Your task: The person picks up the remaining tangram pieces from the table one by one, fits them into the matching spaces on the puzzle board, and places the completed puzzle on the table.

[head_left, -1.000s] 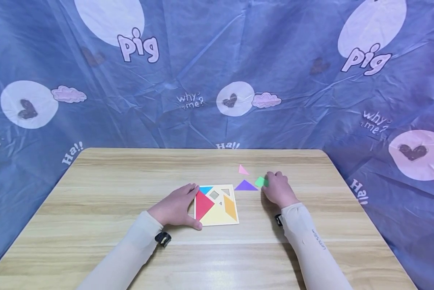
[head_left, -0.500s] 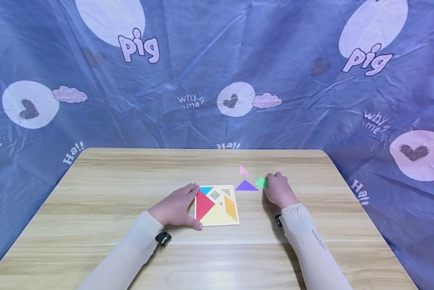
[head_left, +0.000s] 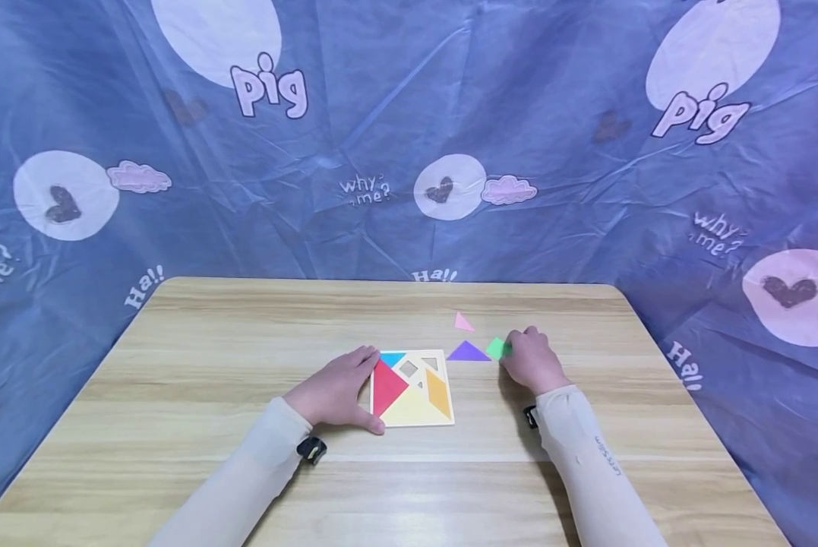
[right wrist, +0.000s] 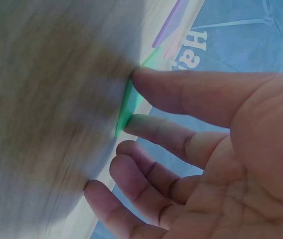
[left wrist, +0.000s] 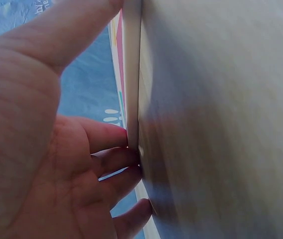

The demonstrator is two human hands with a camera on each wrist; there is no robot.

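My left hand (head_left: 333,387) holds the tangram board (head_left: 442,366) by its left side, thumb at the near corner and fingers at the far one. Set in it are a blue triangle (head_left: 393,357), a red triangle (head_left: 386,386), a pale yellow piece (head_left: 415,410) and an orange parallelogram (head_left: 439,395). A square hollow (head_left: 409,369) and triangular hollows show the bottom. My right hand (head_left: 533,358) pinches a green square piece (right wrist: 127,110) between thumb and index finger, low at the tabletop; its other fingers curl loosely. That hand covers part of the piece in the head view.
Left of the green piece lies a purple triangle (head_left: 469,352), close to the board's right corner. Farther back is a small pink triangle (head_left: 463,323). The wooden table (head_left: 244,319) ends at a blue printed cloth (head_left: 354,114) behind it.
The whole head view has shifted slightly to the right. Both hands, the board and the loose pieces keep nearly the same places relative to each other.
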